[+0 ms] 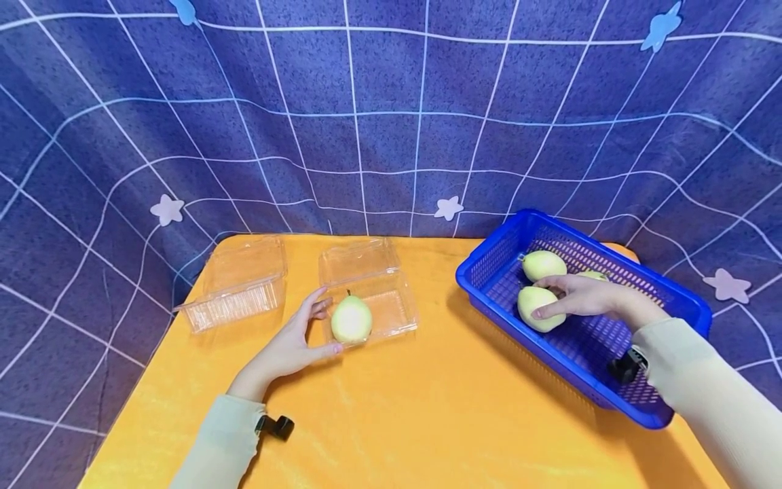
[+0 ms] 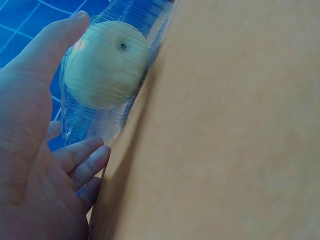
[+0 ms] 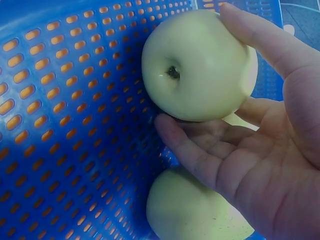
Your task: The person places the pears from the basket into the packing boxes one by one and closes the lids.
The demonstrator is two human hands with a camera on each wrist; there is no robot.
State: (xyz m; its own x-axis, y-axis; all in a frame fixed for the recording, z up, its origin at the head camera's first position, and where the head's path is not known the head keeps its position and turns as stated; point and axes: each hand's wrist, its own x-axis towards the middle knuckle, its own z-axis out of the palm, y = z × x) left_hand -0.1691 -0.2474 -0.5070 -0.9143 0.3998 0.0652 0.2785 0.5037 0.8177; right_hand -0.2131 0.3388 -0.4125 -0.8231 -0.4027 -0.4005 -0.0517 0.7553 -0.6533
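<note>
- A person's right hand (image 1: 589,295) grips a pale green pear (image 1: 537,311) inside a blue basket (image 1: 531,339), the thumb on one side of the fruit and curled fingers on the other, parted by about the pear's own breadth.
- Just beyond those fingers, and near the gripped fruit, lies a second pear (image 1: 546,265); a third pear (image 1: 592,275), partly hidden by the hand, sits behind the knuckles.
- The left hand (image 1: 290,346) stands with thumb and fingers loosely spread at a clear container (image 1: 397,302), grasping no fruit; how firmly the fingertips touch the plastic cannot be told.
- Between that thumb and those fingers, toward the container's near left corner, rests a boxed pear (image 1: 351,319), its stem up.
- The container's raised lid (image 1: 360,261) lies beyond the left fingertips, and another clear container (image 1: 235,305), also opened, sits to the left of them.
- Beneath both hands spreads a yellow tabletop (image 1: 415,421); well beyond the fingers hangs a blue gridded curtain (image 1: 391,142).
</note>
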